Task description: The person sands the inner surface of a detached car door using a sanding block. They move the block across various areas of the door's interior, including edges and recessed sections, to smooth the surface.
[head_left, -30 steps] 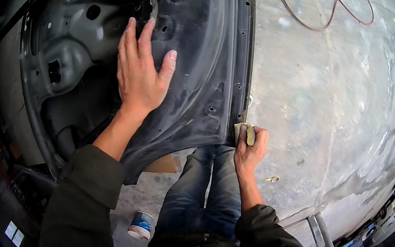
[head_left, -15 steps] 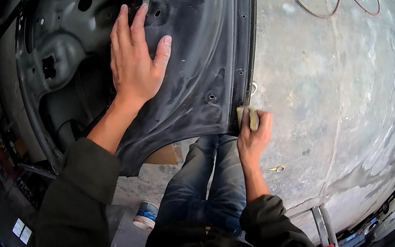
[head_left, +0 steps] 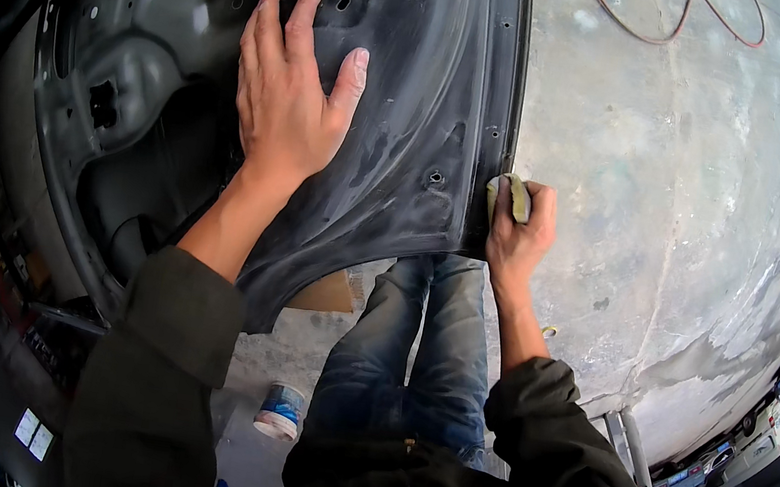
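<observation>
Dark metal panel (head_left: 388, 184), one, left to centre; its right edge runs lengthwise away from the body. Left hand (head_left: 292, 105): grip released, fingers spread over the panel; palm contact cannot be told. Tub (head_left: 281, 411), one, nearer the body than the panel. Right hand (head_left: 524, 240): grip grasping one yellowish pad (head_left: 520, 200) at that right edge, near the bottom corner; this hand is nearer the edge. Red hose (head_left: 650, 42), one, on floor (head_left: 610, 165).

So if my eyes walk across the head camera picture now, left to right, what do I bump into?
Left hand → jeans → right hand holding a yellowish pad → red hose → white car.
</observation>
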The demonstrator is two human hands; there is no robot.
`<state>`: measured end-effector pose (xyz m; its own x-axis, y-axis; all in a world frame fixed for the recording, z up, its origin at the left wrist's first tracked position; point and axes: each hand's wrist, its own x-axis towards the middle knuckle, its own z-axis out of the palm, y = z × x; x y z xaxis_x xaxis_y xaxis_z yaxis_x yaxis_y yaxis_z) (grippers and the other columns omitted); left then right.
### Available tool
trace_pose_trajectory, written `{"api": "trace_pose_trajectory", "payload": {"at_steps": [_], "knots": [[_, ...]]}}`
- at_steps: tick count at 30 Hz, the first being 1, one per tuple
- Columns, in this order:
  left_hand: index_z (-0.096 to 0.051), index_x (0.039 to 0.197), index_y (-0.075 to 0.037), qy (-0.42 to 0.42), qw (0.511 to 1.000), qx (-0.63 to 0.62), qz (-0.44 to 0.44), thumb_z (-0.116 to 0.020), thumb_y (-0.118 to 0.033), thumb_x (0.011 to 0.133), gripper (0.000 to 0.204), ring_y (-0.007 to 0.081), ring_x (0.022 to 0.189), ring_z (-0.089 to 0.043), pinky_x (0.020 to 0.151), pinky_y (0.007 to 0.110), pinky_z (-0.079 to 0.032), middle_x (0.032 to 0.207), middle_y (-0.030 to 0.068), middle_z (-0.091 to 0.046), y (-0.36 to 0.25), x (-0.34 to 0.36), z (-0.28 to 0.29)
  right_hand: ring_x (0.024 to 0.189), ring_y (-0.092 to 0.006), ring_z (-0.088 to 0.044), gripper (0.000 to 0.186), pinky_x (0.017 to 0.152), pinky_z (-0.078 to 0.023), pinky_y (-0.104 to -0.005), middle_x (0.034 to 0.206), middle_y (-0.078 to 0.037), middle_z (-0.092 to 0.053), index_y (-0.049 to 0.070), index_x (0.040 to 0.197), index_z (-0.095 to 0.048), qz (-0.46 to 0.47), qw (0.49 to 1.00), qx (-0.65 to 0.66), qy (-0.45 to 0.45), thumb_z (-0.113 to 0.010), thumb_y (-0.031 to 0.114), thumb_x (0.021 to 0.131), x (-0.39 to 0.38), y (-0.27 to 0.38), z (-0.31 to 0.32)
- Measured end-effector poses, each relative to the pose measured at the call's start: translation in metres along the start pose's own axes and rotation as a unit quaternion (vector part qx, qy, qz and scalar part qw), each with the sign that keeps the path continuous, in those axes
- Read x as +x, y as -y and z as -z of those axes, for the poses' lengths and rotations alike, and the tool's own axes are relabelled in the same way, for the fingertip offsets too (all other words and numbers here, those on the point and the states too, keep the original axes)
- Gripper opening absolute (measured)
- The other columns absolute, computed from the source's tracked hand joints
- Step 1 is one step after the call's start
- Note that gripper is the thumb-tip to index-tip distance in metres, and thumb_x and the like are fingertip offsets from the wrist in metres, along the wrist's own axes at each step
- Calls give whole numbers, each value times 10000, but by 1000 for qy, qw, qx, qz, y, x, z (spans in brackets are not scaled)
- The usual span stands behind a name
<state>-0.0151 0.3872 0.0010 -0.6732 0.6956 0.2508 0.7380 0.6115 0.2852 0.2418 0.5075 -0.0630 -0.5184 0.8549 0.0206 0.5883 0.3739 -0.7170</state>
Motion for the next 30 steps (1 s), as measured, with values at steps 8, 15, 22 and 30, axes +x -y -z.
{"api": "trace_pose_trajectory", "payload": {"at_steps": [8,15,22,30], "knots": [[-400,1540,-22,-6,1000,-7,-8,-616,-410,997,702,492,1411,-375,1150,559,-357,1566,335,-335,2,-1,1,716,-357,-571,268,671,-473,-422,847,-161,-596,28,892,-575,-9,1000,17,-11,-805,166,895,17,-2,-1],[-410,1541,-35,0,1000,5,4,-618,-422,990,705,489,1409,-380,1146,560,-360,1566,324,-340,6,-4,4,705,-328,-569,241,664,-473,-390,793,-148,-570,17,875,-579,-44,998,44,31,-811,85,868,-31,-5,16],[-398,1559,-49,-11,1000,-5,-3,-588,-412,1027,672,471,1429,-379,1165,529,-351,1601,288,-337,0,-2,-1,709,-317,-594,236,669,-483,-379,801,-145,-584,15,887,-586,-71,997,26,13,-806,100,883,-8,-9,0],[-420,1526,-35,-11,1000,-5,-8,-637,-414,980,700,495,1408,-383,1137,560,-374,1558,336,-347,2,-2,0,729,-351,-606,202,674,-481,-395,826,-174,-615,28,885,-617,18,998,33,46,-798,119,879,26,1,6]]}}
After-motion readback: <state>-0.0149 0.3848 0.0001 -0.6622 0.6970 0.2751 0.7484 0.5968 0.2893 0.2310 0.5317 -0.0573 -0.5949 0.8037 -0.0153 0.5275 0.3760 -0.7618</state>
